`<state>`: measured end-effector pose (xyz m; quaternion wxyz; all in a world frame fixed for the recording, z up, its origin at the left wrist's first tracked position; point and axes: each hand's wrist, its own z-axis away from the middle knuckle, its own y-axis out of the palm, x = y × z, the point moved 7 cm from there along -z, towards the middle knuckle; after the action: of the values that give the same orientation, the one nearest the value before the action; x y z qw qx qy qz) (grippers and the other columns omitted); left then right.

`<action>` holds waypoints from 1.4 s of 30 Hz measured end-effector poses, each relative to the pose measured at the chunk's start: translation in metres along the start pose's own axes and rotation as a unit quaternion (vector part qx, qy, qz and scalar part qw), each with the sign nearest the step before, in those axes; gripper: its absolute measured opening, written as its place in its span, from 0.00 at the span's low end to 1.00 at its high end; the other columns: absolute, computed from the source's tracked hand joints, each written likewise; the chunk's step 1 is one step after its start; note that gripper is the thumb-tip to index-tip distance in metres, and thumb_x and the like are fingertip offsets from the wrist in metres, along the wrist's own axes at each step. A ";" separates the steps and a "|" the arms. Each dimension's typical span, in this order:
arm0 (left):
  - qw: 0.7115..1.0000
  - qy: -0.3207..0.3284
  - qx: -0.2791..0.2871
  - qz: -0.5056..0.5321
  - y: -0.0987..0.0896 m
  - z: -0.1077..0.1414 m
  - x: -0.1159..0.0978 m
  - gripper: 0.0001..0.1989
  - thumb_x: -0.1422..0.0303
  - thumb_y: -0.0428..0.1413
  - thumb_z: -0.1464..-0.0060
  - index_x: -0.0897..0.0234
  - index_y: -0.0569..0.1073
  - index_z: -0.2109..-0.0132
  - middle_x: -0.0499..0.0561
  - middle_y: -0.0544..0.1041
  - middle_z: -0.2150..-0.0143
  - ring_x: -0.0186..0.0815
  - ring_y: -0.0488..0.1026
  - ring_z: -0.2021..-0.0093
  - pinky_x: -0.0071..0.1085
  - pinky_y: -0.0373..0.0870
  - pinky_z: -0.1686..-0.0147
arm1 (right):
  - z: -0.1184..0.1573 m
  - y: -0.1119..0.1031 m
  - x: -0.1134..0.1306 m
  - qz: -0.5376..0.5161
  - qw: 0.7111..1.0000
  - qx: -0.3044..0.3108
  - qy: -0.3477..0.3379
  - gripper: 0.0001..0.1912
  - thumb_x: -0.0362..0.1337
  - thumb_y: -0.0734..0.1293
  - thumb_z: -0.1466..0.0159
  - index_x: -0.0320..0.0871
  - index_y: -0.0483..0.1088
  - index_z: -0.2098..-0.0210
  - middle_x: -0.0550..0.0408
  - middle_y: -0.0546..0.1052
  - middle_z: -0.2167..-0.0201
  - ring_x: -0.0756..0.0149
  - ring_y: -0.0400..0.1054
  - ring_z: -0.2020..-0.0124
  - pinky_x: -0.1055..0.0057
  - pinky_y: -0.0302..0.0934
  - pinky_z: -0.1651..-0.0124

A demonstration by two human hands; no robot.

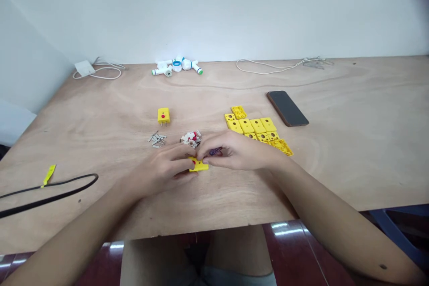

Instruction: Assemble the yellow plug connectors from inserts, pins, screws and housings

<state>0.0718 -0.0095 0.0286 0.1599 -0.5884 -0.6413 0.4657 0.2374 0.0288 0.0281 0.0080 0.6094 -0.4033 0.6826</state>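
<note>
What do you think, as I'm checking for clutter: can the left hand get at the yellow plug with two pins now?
Probably yes, once the left hand leaves the yellow piece: the yellow plug lies uncovered beyond, with loose metal pieces near the path, seemingly low enough to clear.

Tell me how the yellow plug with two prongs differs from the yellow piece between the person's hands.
The yellow plug rests untouched; the yellow piece is held by the left hand, with the right hand close against it. The plug shows two metal prongs; none show on the piece, though the hands partly cover it. Both are yellow with a red spot.
</note>
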 end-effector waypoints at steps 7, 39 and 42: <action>1.000 0.002 -0.012 0.003 -0.002 -0.002 0.000 0.03 0.72 0.62 0.27 0.62 0.79 0.54 0.56 0.87 0.49 0.39 0.86 0.52 0.34 0.81 0.51 | 0.000 0.000 -0.001 0.011 1.000 -0.006 0.015 0.12 0.30 0.68 0.26 0.44 0.83 0.48 0.52 0.87 0.52 0.64 0.78 0.56 0.66 0.70 0.52; 0.996 0.010 -0.048 0.071 -0.006 -0.004 0.008 0.10 0.71 0.66 0.29 0.63 0.78 0.63 0.54 0.86 0.64 0.39 0.85 0.61 0.34 0.82 0.58 | -0.005 0.014 0.003 0.050 0.999 -0.017 -0.002 0.10 0.30 0.64 0.26 0.44 0.76 0.49 0.52 0.82 0.54 0.64 0.75 0.56 0.66 0.67 0.52; 0.997 0.013 -0.047 0.065 -0.005 -0.003 0.008 0.11 0.71 0.66 0.29 0.63 0.79 0.64 0.54 0.86 0.63 0.40 0.86 0.61 0.34 0.82 0.58 | -0.004 0.015 -0.001 0.027 1.000 -0.012 -0.001 0.10 0.29 0.65 0.26 0.44 0.75 0.48 0.53 0.81 0.55 0.65 0.74 0.57 0.67 0.68 0.53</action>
<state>0.0689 -0.0002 0.0316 0.1097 -0.6417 -0.6205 0.4373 0.2262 0.0214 0.0192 -0.0035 0.5988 -0.4275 0.6772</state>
